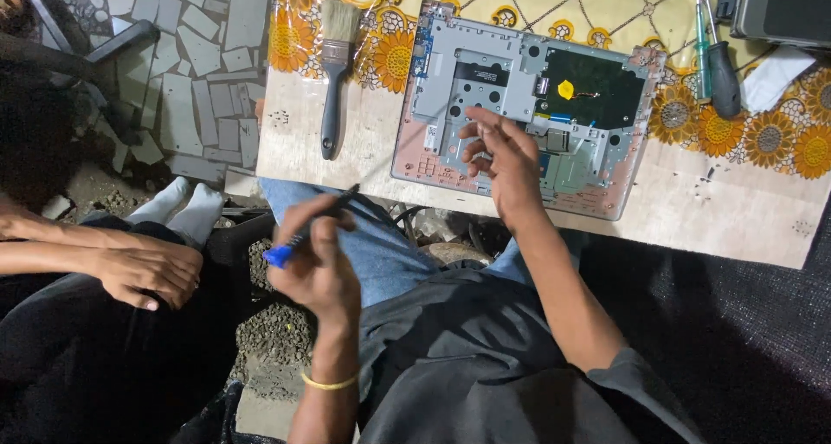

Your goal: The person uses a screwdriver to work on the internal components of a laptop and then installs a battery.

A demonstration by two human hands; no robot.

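Meanwhile, left hand [318, 267] grips screwdriver [305, 230]; right hand [502, 158] touches laptop chassis [485, 72].

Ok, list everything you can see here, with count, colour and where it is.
opened laptop base: one, grey, on table.
paintbrush: one, grey handle, left of the base.
screwdriver: one, dark grip, right of the base.
table: one, pale top, floral cloth at back.
another person's hand: one, resting at left.
left hand: holds blue-tipped tool over lap.
right hand: fingertips on the base.
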